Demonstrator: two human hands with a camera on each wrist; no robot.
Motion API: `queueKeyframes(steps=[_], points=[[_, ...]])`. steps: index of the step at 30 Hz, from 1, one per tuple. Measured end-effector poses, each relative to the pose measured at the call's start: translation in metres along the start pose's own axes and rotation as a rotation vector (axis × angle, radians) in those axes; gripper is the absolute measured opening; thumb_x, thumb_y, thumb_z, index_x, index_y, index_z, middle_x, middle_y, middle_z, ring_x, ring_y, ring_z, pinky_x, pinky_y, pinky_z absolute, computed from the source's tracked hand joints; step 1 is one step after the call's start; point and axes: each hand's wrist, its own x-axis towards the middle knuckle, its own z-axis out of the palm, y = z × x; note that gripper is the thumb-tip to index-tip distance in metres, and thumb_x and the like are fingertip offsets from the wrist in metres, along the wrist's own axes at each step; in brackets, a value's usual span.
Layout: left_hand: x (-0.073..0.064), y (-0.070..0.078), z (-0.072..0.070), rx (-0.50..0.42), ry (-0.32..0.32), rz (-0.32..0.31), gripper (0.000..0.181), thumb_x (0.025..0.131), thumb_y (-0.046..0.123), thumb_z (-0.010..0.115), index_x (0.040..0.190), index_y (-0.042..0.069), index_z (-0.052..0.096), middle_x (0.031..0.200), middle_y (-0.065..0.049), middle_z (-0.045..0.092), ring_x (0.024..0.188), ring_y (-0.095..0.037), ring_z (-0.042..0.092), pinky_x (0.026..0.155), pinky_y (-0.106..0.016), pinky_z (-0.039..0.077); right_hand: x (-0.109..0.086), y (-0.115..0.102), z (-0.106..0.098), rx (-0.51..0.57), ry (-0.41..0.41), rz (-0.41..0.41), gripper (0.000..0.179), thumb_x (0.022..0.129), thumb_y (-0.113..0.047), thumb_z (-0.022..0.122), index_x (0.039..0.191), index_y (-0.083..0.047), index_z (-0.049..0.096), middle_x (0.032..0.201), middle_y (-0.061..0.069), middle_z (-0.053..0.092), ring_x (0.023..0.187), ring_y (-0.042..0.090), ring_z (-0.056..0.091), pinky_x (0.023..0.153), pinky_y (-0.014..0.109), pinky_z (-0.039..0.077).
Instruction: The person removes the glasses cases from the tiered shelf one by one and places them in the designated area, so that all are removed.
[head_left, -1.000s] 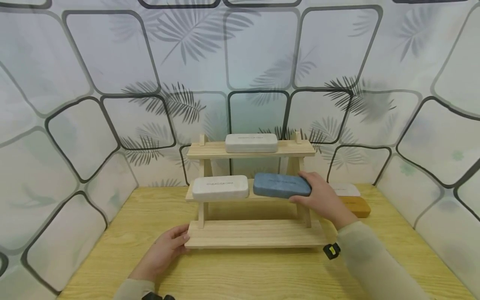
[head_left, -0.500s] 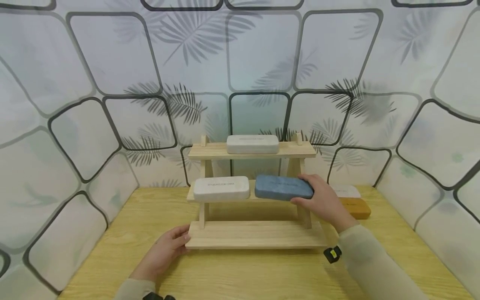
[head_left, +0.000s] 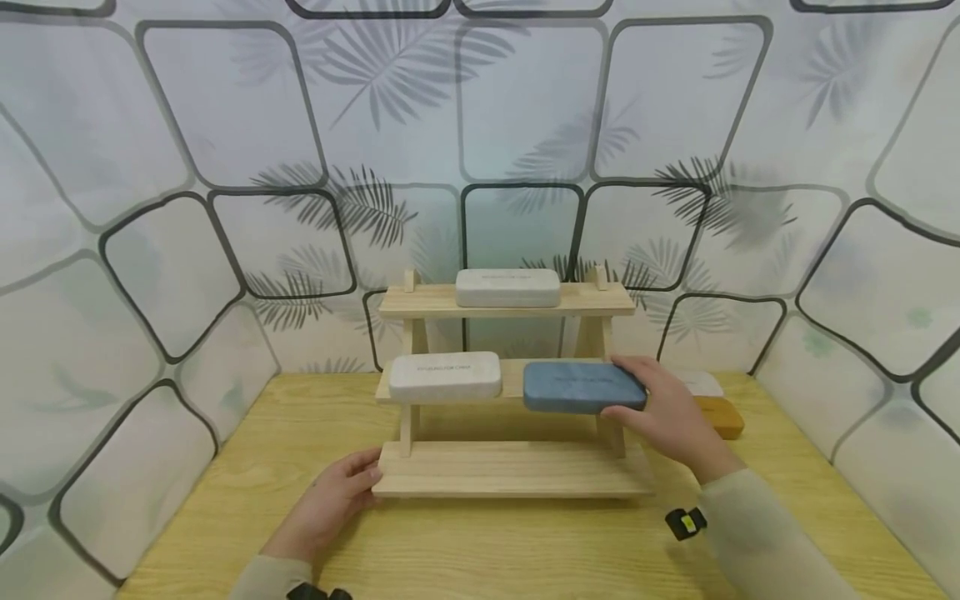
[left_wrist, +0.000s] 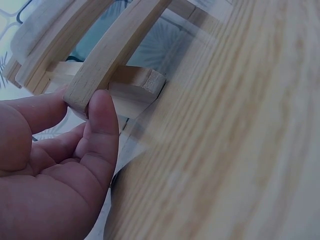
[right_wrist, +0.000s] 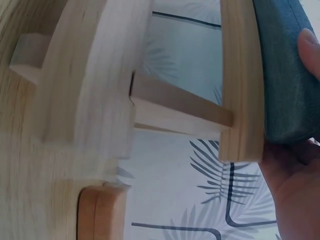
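Note:
A three-tier wooden display stand stands on the table. My left hand pinches the left end of its bottom board between thumb and fingers, seen close up in the left wrist view. My right hand grips the right end of a blue glasses case at the middle tier. In the right wrist view the blue case is right at the edge of that shelf. To its left on the same tier sits a white glasses case. Another pale glasses case rests on the top tier.
Behind my right hand, at the table's back right, lie a white case and an orange-brown case, partly hidden by the hand. Patterned fabric walls enclose the wooden table at the back and both sides.
My right hand has shifted right and slightly down with the blue case, widening the gap to the white case beside it. My left hand keeps its hold on the stand.

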Motion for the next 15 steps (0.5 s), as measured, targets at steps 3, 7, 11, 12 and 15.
queueKeyframes(steps=[3,7,11,12,15], points=[[0.0,0.001,0.0,0.006,0.001,-0.003,0.061,0.108,0.02,0.052,0.151,-0.016,0.027,0.143,-0.029,0.047,0.116,-0.025,0.058,0.09,-0.035,0.054,-0.006,0.001,-0.006,-0.001,0.01,-0.011,0.084,0.087,-0.05,0.078,0.151,-0.005,0.046,0.148,0.016,0.047,0.132,0.042,0.046,0.102,0.063,0.04],[0.0,0.001,0.001,0.006,0.015,-0.015,0.061,0.108,0.02,0.053,0.151,-0.015,0.028,0.144,-0.03,0.046,0.118,-0.026,0.058,0.091,-0.035,0.054,-0.014,0.005,-0.014,0.009,0.031,-0.007,0.083,0.087,-0.044,0.079,0.152,-0.007,0.045,0.148,0.018,0.046,0.131,0.043,0.045,0.1,0.063,0.04],[0.0,0.002,0.002,0.004,0.036,-0.029,0.061,0.107,0.02,0.053,0.151,-0.014,0.029,0.146,-0.031,0.044,0.119,-0.029,0.057,0.091,-0.037,0.054,-0.023,0.012,-0.023,0.022,0.06,0.018,0.082,0.087,-0.04,0.081,0.153,-0.009,0.045,0.149,0.019,0.045,0.13,0.045,0.044,0.098,0.063,0.04],[0.0,0.003,0.003,0.004,0.039,-0.03,0.061,0.107,0.02,0.054,0.151,-0.014,0.03,0.146,-0.032,0.043,0.119,-0.029,0.057,0.091,-0.037,0.054,-0.025,0.014,-0.026,0.028,0.063,0.029,0.082,0.087,-0.039,0.081,0.153,-0.009,0.044,0.15,0.019,0.044,0.13,0.045,0.044,0.098,0.062,0.04],[0.0,0.003,0.003,0.002,0.039,-0.029,0.061,0.107,0.021,0.054,0.151,-0.014,0.03,0.146,-0.031,0.043,0.12,-0.029,0.057,0.092,-0.038,0.054,-0.032,0.02,-0.032,0.035,0.071,0.058,0.082,0.088,-0.039,0.081,0.155,-0.01,0.042,0.151,0.019,0.043,0.13,0.046,0.043,0.097,0.063,0.038]])
